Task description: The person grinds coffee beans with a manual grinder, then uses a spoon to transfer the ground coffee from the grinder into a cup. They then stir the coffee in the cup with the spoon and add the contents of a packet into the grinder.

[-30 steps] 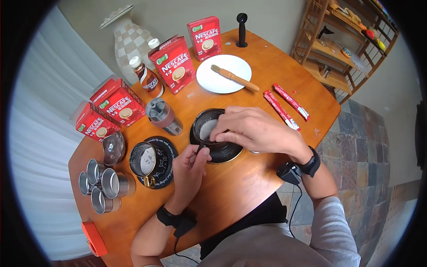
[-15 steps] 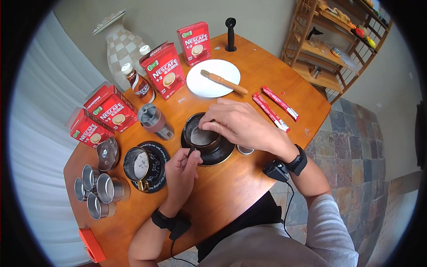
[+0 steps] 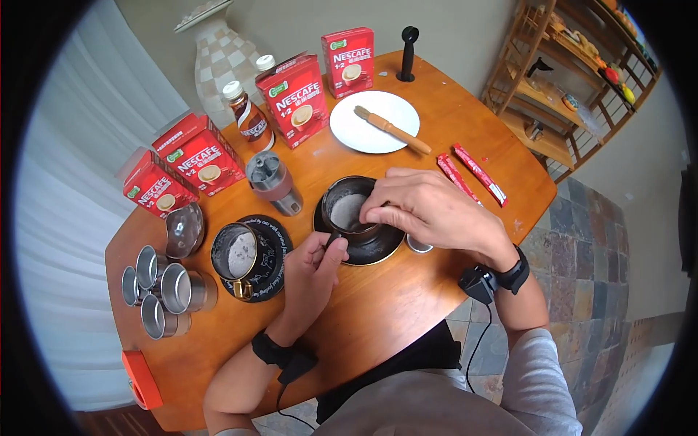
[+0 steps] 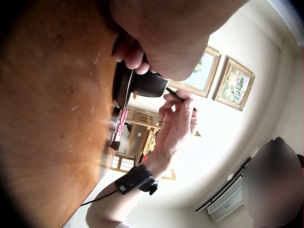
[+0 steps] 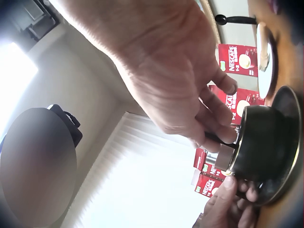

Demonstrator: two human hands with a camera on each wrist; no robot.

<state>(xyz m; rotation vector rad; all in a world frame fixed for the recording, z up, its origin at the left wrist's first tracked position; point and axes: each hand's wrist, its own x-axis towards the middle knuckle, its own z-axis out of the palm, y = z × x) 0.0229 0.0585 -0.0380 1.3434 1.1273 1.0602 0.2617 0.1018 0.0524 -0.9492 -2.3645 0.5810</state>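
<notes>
My left hand (image 3: 313, 272) pinches the handle of a black cup (image 5: 259, 142), which stands on a black gold-rimmed saucer (image 3: 363, 254). Greyish-white contents (image 3: 345, 212) show inside. Over the cup's right rim, my right hand (image 3: 436, 211) pinches a thin dark stick-like utensil (image 4: 175, 94); its lower end is hidden in the cup. To the left, a second black cup (image 3: 219, 256) with a gold handle and similar contents rests on a patterned saucer (image 3: 273, 247). A small metal tin (image 3: 419, 244) sits partly beneath my right hand.
A grey-pink grinder (image 3: 275, 185) stands behind the cups. Several metal tins (image 3: 177, 291) and a glass bowl (image 3: 185, 229) are at the left. Farther back are red Nescafe boxes (image 3: 294, 102), a bottle (image 3: 251, 123), and a white plate (image 3: 349, 134) with a brush (image 3: 392, 129). Red sachets (image 3: 480, 174) lie right.
My right fingertips have shifted from the cup's left-middle to its right side. My left hand keeps its pinch on the handle. The whole head view has shifted slightly.
</notes>
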